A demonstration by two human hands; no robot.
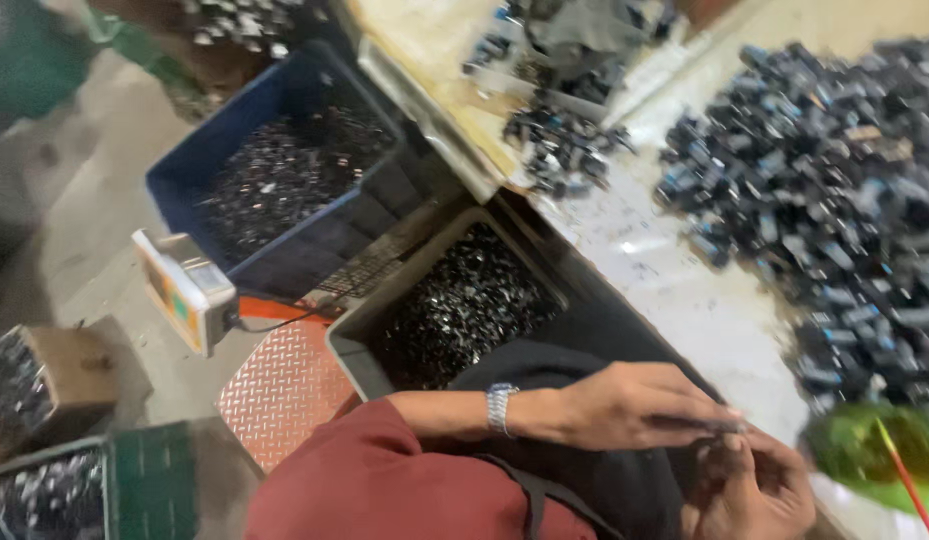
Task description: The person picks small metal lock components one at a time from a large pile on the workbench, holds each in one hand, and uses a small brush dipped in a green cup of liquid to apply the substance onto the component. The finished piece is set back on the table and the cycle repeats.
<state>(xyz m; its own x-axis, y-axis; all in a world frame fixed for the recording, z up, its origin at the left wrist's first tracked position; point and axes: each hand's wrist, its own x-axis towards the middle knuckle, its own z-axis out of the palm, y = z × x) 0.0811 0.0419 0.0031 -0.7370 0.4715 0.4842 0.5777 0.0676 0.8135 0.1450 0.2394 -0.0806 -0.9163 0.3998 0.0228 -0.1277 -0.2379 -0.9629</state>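
Note:
My left hand (625, 405), with a metal wristwatch (501, 408) and a maroon sleeve (375, 480) behind it, reaches right over my lap. Its fingertips pinch a small dark part (723, 428), which is blurred. My right hand (755, 492) is curled just below, its fingers meeting the same part from underneath. Both hands are over a dark apron, beside the edge of the white table (685, 300).
A big heap of small black and blue parts (835, 200) covers the table. A grey crate of shiny metal bits (455, 310) stands by my knee, with a blue crate (285, 170) beyond it. Nearby are a scale display (185, 290), its orange plate (285, 385) and a green bag (875, 450).

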